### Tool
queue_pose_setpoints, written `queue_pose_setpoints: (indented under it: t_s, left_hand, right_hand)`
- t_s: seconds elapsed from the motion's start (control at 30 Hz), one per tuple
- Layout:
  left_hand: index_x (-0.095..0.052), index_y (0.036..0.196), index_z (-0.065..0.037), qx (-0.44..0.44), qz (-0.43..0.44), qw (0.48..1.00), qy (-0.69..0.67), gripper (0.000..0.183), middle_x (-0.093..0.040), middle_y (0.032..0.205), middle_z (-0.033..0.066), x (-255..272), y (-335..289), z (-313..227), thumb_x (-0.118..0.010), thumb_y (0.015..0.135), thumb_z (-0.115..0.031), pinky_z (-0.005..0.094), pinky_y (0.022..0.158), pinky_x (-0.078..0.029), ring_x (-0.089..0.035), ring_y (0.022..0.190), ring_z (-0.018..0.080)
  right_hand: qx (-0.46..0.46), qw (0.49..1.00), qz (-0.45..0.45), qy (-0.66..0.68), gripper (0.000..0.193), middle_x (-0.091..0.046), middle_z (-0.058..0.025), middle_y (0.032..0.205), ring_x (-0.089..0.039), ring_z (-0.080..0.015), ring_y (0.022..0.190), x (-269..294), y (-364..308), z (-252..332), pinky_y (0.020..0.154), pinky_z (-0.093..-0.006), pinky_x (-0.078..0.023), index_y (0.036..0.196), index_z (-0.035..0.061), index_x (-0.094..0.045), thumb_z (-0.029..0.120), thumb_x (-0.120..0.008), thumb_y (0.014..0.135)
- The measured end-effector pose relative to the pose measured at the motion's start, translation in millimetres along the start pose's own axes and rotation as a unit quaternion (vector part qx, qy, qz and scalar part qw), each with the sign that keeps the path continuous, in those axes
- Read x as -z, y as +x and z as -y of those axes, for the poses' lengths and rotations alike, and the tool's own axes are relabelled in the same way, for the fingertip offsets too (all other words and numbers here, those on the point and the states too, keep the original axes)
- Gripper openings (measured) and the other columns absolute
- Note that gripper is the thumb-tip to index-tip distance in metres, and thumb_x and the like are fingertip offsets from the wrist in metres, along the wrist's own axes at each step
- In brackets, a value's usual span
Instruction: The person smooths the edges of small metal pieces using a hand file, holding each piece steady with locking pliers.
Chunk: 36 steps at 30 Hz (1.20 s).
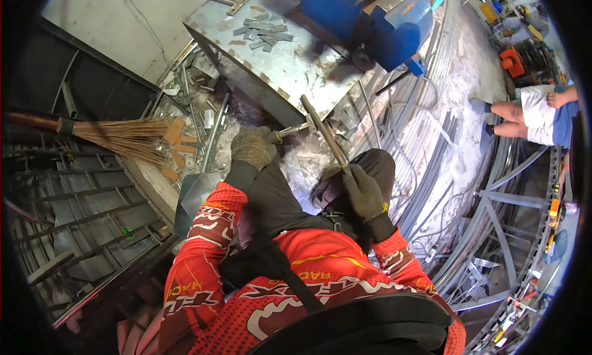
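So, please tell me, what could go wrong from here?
The right hand holds a long tool close to the metal piece gripped in the left hand; a slip might strike the left hand. Long metal bars lie on the floor to the right, so someone could trip on them.

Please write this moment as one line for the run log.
left hand: holds slim metal piece | right hand: grips long rod | metal table: flat metal strips piled on top | straw broom: at left
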<state>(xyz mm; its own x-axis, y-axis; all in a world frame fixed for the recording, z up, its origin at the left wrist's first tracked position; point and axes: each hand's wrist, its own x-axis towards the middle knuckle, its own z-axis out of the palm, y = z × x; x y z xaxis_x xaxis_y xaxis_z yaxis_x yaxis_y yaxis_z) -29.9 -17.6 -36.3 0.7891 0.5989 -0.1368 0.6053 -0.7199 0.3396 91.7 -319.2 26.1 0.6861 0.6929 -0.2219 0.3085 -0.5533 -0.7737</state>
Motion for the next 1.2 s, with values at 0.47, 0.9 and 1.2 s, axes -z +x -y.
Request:
queue_pose_setpoints:
  t_s: [0.47,0.9,1.2]
  left_hand:
    - [-0.072,0.087,-0.013,-0.028,-0.048,0.998,-0.043,0.021,-0.072,0.09,0.0168,0.2,-3.6,-8.8,-0.065,0.086,-0.033,0.0542,0.082,-0.053,-0.066,0.094,0.0424]
    - [-0.071,0.085,-0.013,-0.038,-0.033,0.999,0.009,0.022,-0.072,0.09,0.0159,-7.4,2.1,-10.8,-0.064,0.088,-0.034,0.0535,0.083,-0.052,-0.066,0.093,0.0423]
    - [-0.077,0.104,-0.017,0.021,0.03,0.999,-0.015,0.027,-0.074,0.101,0.0177,7.1,3.0,-10.9,-0.067,0.082,-0.031,0.0521,0.088,-0.054,-0.069,0.099,0.0415]
  right_hand:
    - [0.024,0.994,0.018,-0.101,0.041,-0.071,-0.0253,0.106,-0.068,-0.0471,0.098,24.6,19.0,-2.8,0.084,-0.0549,-0.053,0.124,0.0108,-0.064,0.043,-0.05,0.103]
    - [0.039,0.995,-0.013,-0.096,0.042,-0.071,-0.0277,0.095,-0.067,-0.0501,0.093,-19.3,87.8,3.1,0.081,-0.0584,-0.052,0.125,0.0113,-0.061,0.045,-0.049,0.103]
    - [-0.058,0.996,-0.071,0.018,0.042,-0.069,-0.0243,0.095,-0.07,-0.0418,0.092,18.2,-23.5,-34.3,0.081,-0.047,-0.051,0.119,0.0026,-0.066,0.038,-0.05,0.105]
